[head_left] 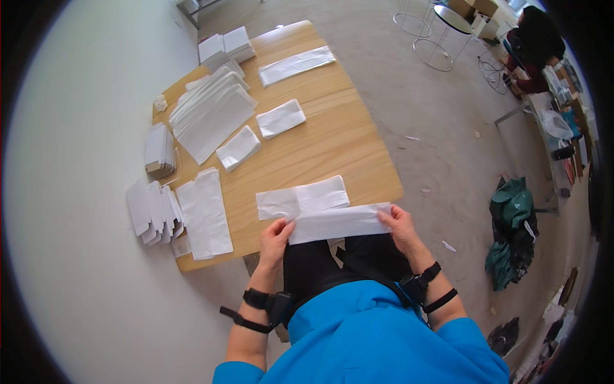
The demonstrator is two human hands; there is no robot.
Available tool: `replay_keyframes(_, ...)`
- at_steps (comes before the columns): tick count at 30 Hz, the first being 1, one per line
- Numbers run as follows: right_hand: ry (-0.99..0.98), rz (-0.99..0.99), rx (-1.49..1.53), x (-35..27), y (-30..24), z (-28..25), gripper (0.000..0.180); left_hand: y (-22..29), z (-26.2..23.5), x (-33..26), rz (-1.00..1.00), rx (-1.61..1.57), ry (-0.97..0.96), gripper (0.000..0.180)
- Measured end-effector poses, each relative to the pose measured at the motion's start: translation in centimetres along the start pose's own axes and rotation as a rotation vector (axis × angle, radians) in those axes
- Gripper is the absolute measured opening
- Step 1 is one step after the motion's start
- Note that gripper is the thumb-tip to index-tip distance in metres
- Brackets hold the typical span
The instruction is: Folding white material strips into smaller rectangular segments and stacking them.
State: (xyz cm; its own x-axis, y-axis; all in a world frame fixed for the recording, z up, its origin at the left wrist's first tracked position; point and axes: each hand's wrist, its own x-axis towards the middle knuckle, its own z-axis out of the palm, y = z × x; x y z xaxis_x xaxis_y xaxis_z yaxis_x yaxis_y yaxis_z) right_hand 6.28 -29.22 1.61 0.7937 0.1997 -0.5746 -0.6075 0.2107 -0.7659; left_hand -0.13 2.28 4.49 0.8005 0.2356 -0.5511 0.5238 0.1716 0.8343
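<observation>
The person held a long white paper bag (pixel 338 223) stretched between both hands at the near edge of the wooden table (pixel 332 137), partly over the lap; the left hand (pixel 276 238) pinched its left end, thumb on top and fingers curled beneath, while the right hand (pixel 400 225) pinched the right end in the same manner; neither hand was spread flat. The bag's long axis ran from left to right across the body, tilting slightly upward toward the right hand, so each hand sat at one end of it and neither was nearer than the other. Just beyond it, toward the table's middle, lay a second flat white bag (pixel 302 197), its long axis also roughly left to right, touching or slightly overlapped by the held one; the left hand was the closer to it. Farther off to the left lay another flat bag (pixel 206 214) near the table's edge, beside a fanned row of small white packets (pixel 153 211); a spread stack of bags (pixel 211 112) lay toward the far left, with two smaller folded pieces (pixel 259 134) and a long clear-looking strip (pixel 296 65) well apart from the hands; another person (pixel 537 45) sat in the far corner.
</observation>
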Motion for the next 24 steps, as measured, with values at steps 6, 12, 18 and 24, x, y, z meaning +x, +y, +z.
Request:
replay_keyframes(6,0.188,-0.292,-0.307,4.1,-3.0,0.6,0.017,-1.0,2.6,5.5,0.267,0.255,0.27,0.024)
replay_keyframes(12,0.18,-0.382,-0.472,7.3,-3.8,0.2,0.018,-0.8,3.6,7.1,0.169,0.431,0.378,0.032)
replay_keyframes(18,0.171,-0.386,-0.468,8.2,-3.7,-0.4,0.019,-1.4,4.0,7.5,0.193,0.455,0.438,0.036)
replay_keyframes(24,0.175,-0.36,-0.471,8.1,-3.5,-0.1,0.02,-1.0,4.0,7.4,0.185,0.482,0.457,0.035)
